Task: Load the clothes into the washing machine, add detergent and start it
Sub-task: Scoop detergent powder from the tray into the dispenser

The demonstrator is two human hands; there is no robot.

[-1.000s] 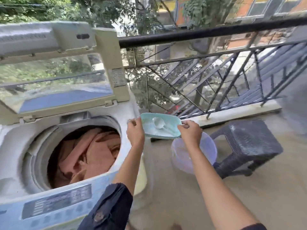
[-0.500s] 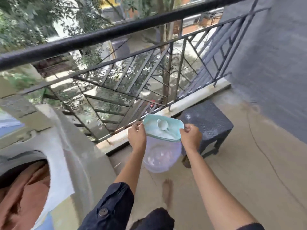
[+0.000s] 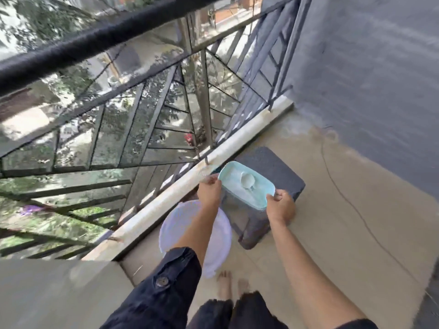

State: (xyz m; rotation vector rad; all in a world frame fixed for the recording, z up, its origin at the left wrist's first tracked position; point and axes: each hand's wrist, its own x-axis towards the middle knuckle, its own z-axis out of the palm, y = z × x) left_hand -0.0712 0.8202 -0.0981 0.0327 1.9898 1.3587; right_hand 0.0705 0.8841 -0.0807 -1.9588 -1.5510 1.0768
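Observation:
Both my hands hold a clear detergent tub (image 3: pixel 248 219) with a pale teal rim, low over the balcony floor. White powder and a white scoop (image 3: pixel 247 180) lie in its open top. My left hand (image 3: pixel 209 189) grips the rim's left end and my right hand (image 3: pixel 280 206) grips the right end. The tub hangs in front of a dark woven stool (image 3: pixel 282 167); whether it touches the stool I cannot tell. The washing machine's drum and the clothes are out of view.
A pale lavender basin (image 3: pixel 173 226) sits on the floor under my left forearm. The black metal railing (image 3: pixel 114 34) and its concrete kerb (image 3: pixel 237 143) run along the left. A grey wall (image 3: pixel 368 79) closes the right. My bare feet (image 3: pixel 225 283) stand below the tub.
My view has swung right and down, away from the washing machine, which has left the frame. The tub in both hands has come down from beside the drum to near the stool.

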